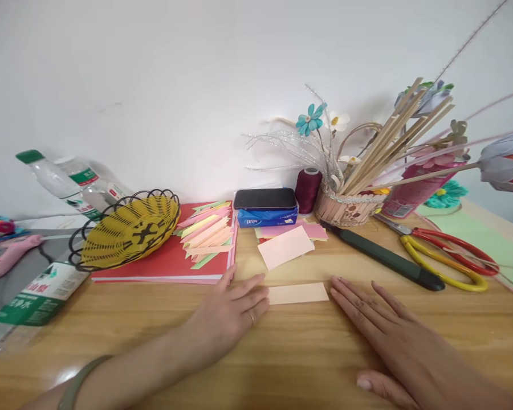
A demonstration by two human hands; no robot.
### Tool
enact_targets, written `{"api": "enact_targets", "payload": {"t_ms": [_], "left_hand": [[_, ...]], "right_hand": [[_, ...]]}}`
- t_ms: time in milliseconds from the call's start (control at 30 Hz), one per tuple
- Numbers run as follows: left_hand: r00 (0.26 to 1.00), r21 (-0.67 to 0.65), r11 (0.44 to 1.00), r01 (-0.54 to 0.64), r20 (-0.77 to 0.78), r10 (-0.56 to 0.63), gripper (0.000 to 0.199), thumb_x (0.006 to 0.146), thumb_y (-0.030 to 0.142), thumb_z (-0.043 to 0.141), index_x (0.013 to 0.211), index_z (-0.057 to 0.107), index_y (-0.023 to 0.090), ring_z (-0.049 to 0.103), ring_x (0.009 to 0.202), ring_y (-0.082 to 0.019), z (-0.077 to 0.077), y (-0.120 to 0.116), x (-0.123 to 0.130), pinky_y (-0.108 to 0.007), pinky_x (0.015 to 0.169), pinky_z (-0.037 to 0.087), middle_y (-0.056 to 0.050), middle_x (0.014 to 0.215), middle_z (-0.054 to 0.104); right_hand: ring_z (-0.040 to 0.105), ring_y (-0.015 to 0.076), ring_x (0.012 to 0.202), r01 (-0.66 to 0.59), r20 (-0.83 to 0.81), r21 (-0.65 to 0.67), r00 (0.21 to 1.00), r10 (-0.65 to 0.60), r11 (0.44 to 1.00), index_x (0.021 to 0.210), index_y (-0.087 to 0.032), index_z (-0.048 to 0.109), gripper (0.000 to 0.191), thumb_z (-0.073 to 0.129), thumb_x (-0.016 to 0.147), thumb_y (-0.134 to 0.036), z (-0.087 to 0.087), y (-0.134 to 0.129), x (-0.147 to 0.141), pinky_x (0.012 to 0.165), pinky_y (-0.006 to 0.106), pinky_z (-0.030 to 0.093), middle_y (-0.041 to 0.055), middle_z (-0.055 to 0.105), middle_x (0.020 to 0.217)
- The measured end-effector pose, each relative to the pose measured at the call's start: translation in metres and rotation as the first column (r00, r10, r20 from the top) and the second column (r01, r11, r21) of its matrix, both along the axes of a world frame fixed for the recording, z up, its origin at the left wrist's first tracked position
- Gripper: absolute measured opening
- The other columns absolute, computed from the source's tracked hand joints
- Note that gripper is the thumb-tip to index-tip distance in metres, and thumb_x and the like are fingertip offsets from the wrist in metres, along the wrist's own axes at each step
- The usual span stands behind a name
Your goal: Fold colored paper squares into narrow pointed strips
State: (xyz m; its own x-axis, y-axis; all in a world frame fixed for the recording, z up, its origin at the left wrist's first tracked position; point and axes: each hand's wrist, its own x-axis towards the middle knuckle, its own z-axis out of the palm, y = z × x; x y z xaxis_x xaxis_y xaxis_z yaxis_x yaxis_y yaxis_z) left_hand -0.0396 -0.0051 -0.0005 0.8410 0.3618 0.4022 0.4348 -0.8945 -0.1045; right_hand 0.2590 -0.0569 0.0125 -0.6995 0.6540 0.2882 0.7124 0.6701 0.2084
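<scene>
White wall behind; wooden worktop (282, 353) in front, crowded along its far edge. Left hand (228, 313): flat on the wood, palm down, fingers spread narrow, holding nothing, its fingertips touching the left end of a pale peach paper strip (298, 293). Right hand (393, 336): likewise flat and empty, fingers extended, fingertips at the strip's right end. The strip lies between the two hands, flat on the wood. Just beyond the strip: a larger pale pink paper rectangle (285, 246), tilted. Beyond the left hand: a fan of coloured paper slips (207, 230) lying on red card sheets (162, 262), with a yellow wire basket (128, 230) tipped on its edge farther left, and plastic water bottles (64, 182) behind it. Beyond both hands: a blue tissue pack (267, 217) with a dark phone (265, 199) on top, a maroon thread spool (308, 189), and a stick-built holder (346, 208) of wooden sticks and paper flowers. Beyond the right hand: a dark green utility knife (385, 257) and red-and-yellow scissors (448, 256). Step, as judged: the strip is being pressed or smoothed flat, perhaps along a fold. A next move would call for a fingertip pinch on one end while the other hand steadies it.
</scene>
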Motion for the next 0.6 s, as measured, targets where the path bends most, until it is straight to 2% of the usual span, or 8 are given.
{"api": "enact_targets", "payload": {"t_ms": [133, 333, 467, 533, 600], "left_hand": [[0.987, -0.014, 1.0, 0.025, 0.158, -0.023, 0.027, 0.093, 0.01, 0.036, 0.103, 0.06, 0.012, 0.049, 0.116, -0.02, 0.009, -0.004, 0.007, -0.041, 0.107, 0.02, -0.005, 0.108, 0.066], [0.956, 0.049, 0.999, 0.017, 0.291, -0.031, 0.019, 0.087, 0.007, 0.043, 0.088, 0.062, 0.011, 0.06, 0.096, -0.019, 0.018, -0.009, 0.018, -0.038, 0.095, 0.04, -0.007, 0.096, 0.069], [0.953, -0.018, 1.0, 0.02, 0.302, -0.014, 0.019, 0.083, 0.005, 0.044, 0.088, 0.061, 0.01, 0.06, 0.089, -0.019, 0.022, -0.01, 0.025, -0.037, 0.085, 0.047, -0.008, 0.091, 0.069], [0.967, -0.077, 0.997, 0.027, 0.256, -0.007, 0.018, 0.084, 0.008, 0.045, 0.09, 0.061, 0.01, 0.059, 0.087, -0.02, 0.022, -0.01, 0.029, -0.037, 0.082, 0.049, -0.008, 0.088, 0.068], [0.984, -0.096, 0.995, 0.018, 0.18, 0.0, 0.016, 0.086, 0.014, 0.046, 0.088, 0.061, 0.011, 0.059, 0.088, -0.021, 0.019, -0.008, 0.033, -0.037, 0.08, 0.049, -0.007, 0.086, 0.067]], "right_hand": [[0.045, 0.0279, 0.121, 0.03, 0.013, 0.074, 0.999, -0.031, 0.997, 0.141, -0.003, 0.018, 0.08, 0.036, 0.085, -0.056, 0.004, -0.005, -0.004, 0.088, 0.047, 0.044, 0.0186, 0.044, 0.134], [0.045, 0.0274, 0.121, -0.055, -0.013, 0.094, 0.998, 0.056, 0.994, 0.135, -0.003, 0.034, 0.075, 0.044, 0.083, -0.057, 0.003, -0.005, -0.027, 0.089, 0.042, 0.045, 0.0183, 0.047, 0.133], [0.051, 0.026, 0.113, -0.035, -0.088, 0.075, 0.995, 0.042, 0.997, 0.124, -0.006, 0.047, 0.047, 0.041, 0.09, -0.037, -0.003, 0.004, -0.039, 0.088, 0.042, 0.045, 0.0164, 0.055, 0.125], [0.056, 0.0231, 0.104, -0.024, -0.153, -0.002, 0.988, 0.024, 1.0, 0.116, -0.01, 0.054, 0.033, 0.038, 0.092, -0.026, -0.004, 0.009, -0.042, 0.085, 0.04, 0.046, 0.0136, 0.061, 0.115], [0.059, 0.0205, 0.091, -0.045, -0.207, -0.093, 0.978, 0.025, 0.995, 0.104, -0.015, 0.059, 0.026, 0.037, 0.092, -0.023, -0.004, 0.014, -0.044, 0.077, 0.037, 0.048, 0.0101, 0.065, 0.102]]}}
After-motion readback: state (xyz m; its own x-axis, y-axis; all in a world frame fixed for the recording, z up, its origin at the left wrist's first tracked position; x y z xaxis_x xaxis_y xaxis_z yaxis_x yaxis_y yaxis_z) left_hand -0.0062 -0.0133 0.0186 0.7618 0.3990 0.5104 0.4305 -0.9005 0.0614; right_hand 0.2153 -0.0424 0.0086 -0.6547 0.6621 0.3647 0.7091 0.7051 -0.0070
